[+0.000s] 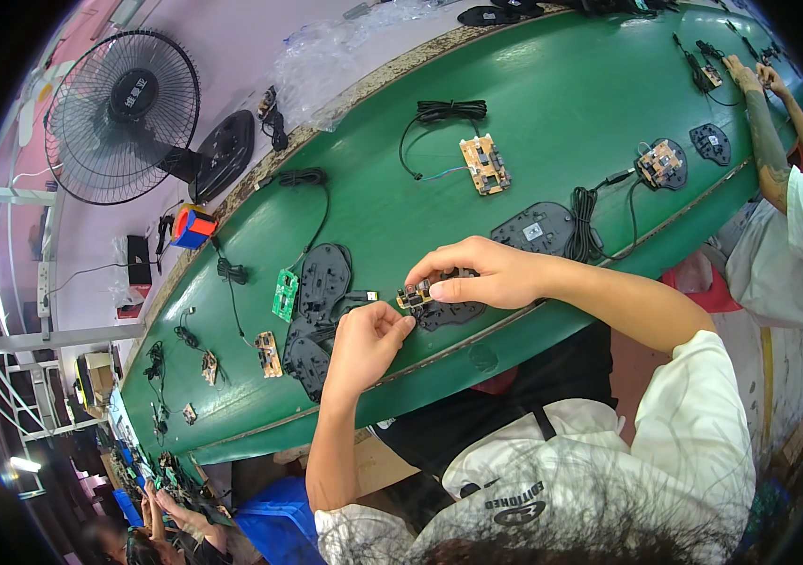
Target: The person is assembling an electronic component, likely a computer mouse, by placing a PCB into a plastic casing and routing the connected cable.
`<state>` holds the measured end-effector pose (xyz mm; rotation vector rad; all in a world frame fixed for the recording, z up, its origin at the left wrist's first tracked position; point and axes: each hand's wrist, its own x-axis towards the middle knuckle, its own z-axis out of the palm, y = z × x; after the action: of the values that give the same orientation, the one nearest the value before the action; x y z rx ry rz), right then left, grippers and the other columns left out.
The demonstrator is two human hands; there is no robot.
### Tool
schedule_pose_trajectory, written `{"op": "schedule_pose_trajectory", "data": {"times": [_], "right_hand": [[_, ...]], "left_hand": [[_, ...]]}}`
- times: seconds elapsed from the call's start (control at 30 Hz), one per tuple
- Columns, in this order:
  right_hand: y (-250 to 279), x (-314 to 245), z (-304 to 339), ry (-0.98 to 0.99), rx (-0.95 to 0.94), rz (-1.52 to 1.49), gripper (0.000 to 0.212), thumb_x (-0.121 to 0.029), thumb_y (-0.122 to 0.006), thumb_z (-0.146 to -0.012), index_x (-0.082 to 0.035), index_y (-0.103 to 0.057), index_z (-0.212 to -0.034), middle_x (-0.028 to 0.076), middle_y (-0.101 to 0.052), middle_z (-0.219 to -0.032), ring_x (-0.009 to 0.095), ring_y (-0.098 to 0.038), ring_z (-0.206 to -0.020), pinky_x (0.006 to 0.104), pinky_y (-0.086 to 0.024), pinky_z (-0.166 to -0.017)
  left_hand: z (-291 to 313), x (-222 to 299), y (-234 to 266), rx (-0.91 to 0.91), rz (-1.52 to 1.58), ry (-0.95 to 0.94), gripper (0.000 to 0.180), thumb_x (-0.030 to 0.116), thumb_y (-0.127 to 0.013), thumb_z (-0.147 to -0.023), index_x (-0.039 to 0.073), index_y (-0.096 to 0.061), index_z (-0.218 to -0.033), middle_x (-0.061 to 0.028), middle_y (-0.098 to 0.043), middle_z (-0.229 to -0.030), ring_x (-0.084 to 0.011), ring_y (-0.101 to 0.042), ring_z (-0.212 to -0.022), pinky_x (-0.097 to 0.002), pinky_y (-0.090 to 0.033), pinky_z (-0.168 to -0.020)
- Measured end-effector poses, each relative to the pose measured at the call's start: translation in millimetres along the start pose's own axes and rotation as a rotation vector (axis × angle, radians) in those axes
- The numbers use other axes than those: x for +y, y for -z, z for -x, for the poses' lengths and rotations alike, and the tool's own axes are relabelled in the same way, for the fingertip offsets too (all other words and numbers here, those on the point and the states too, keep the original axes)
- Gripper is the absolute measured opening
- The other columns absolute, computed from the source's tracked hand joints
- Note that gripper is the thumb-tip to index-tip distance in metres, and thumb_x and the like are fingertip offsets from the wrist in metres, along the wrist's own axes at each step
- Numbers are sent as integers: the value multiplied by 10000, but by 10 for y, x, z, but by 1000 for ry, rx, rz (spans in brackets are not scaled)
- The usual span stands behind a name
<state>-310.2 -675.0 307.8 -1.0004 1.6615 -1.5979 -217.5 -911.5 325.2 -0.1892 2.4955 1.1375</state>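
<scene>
The small circuit board sits over a black mouse base at the near edge of the green worktop, pinched by the right hand while the left hand closes fingertips beside it, best kept level and pressed gently; a crumpled clear plastic bag lies beyond the far edge.

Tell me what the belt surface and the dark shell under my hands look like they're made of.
The belt looks like smooth green rubber or vinyl, going by its faint sheen. The dark shell under the right hand looks like matte black moulded plastic, though it is mostly covered.
</scene>
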Motion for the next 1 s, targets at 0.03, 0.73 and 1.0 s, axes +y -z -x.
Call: {"op": "schedule_pose_trajectory", "data": {"times": [0.03,0.73,1.0], "right_hand": [[-3,-9,1,-1,-1,1,390,-290,-598,-1036,-11,-652,-1303,150,-720,-1191,240,-653,-1058,383,-493,-963],[-137,-104,-538,-160,-196,-144,385,-310,-576,-1038,16,-712,-1192,90,-736,-1029,156,-650,-924,326,-512,-816],[245,-255,-505,-443,-16,216,357,-279,-578,-1002,29,-738,-1082,59,-712,-857,123,-612,-792,296,-484,-720]], "left_hand": [[-1,38,16,1,1,0,230,159,-756,-900,-50,-702,-821,-91,-664,-641,-139,-595,-570,-314,-482,-575],[98,-210,-415,428,-238,-737,127,-33,-721,-831,-20,-713,-957,-139,-657,-929,-341,-629,-795,-435,-490,-712],[125,-97,-344,430,-315,-810,218,-28,-753,-784,-37,-726,-1000,-144,-689,-1065,-338,-660,-991,-425,-532,-869]]}}
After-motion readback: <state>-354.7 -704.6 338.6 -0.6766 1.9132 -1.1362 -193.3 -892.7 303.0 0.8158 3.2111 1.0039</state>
